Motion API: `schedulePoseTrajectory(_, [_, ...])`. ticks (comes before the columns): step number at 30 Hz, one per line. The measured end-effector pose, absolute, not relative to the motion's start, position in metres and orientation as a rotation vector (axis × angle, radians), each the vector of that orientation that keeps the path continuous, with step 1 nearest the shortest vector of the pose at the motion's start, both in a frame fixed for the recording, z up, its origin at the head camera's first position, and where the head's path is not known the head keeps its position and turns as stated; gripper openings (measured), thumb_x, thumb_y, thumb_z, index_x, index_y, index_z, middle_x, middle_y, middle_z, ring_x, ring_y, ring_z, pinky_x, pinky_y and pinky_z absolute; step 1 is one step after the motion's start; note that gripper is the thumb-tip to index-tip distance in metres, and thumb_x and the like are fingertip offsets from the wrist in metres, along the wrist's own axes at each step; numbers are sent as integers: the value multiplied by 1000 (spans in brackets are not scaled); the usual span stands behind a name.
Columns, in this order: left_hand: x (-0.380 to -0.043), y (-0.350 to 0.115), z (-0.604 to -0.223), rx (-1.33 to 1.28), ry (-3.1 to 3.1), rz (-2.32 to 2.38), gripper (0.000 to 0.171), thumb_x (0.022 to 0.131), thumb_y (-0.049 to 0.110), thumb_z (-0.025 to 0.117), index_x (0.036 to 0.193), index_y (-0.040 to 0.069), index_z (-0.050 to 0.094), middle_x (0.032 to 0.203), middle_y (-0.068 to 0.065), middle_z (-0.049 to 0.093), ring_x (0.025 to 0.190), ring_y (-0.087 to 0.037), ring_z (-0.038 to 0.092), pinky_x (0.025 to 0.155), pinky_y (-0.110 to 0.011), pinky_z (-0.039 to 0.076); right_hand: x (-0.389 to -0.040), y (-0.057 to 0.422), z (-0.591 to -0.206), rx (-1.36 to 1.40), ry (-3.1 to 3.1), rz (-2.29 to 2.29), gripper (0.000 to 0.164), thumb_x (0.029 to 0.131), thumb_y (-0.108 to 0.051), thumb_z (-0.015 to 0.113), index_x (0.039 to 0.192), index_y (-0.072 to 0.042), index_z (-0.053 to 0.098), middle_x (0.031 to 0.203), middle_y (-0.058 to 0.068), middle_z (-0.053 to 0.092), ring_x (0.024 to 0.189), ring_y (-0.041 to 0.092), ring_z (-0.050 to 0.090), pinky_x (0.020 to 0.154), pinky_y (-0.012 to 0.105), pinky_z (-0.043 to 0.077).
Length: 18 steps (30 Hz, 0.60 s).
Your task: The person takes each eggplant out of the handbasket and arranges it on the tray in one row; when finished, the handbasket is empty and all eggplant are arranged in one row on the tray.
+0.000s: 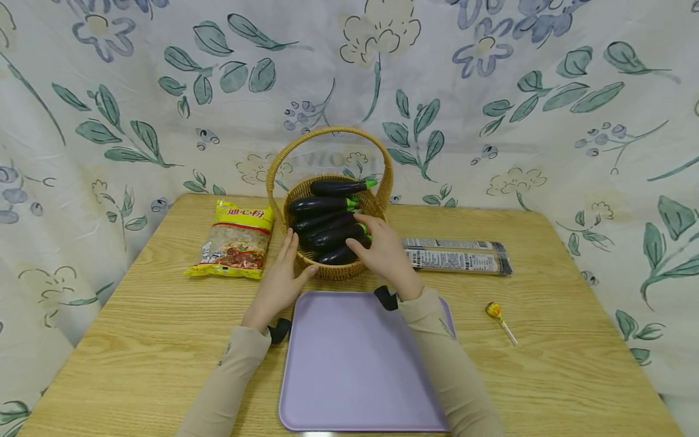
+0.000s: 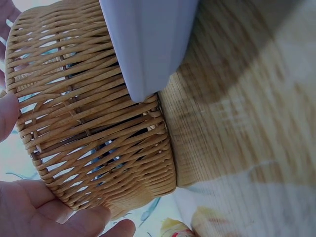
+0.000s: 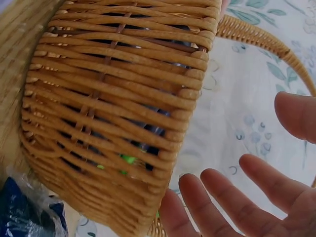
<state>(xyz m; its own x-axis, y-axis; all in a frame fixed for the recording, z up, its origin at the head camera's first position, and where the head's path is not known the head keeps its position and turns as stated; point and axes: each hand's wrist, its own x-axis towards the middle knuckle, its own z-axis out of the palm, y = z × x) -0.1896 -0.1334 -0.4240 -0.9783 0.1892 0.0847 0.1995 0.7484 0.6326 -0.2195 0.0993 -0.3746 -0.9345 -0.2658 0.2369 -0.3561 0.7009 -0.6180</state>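
Observation:
A wicker basket (image 1: 337, 273) with a tall arched handle holds several dark eggplants (image 1: 322, 205) with green stem ends, lying side by side. My left hand (image 1: 280, 288) rests against its left front side, fingers extended along the outer wall and thumb pointing toward the front. In the left wrist view, those fingers (image 2: 84, 222) lie by the woven wall. Over the basket's right side is my right hand (image 1: 384, 252), thumb and fingers spread near the stem ends. The right wrist view shows its fingers (image 3: 237, 192) apart beside the rim, with nothing held.
A lilac tray (image 1: 360, 364) lies in front of the basket, beneath the right forearm. A yellow pasta bag (image 1: 235, 240) stands left of the basket. Long clear packages with printed labels (image 1: 455, 258) lie to the right, and a lollipop (image 1: 495, 312) is nearer. A floral curtain (image 1: 437, 91) hangs behind.

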Motion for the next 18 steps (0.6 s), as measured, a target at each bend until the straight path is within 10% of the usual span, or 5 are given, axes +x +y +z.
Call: schedulePoseTrajectory(18, [-190,-133,-424,-316,-2932,-1065,90,95,55,51,157,7,6,165,-6,-5,146,-41,23,113,-62,28,-240,86,-383,479,-2868,1103,55,94,-34,62,143,-14,47,137,14,54,121,33,56,98,47,50])
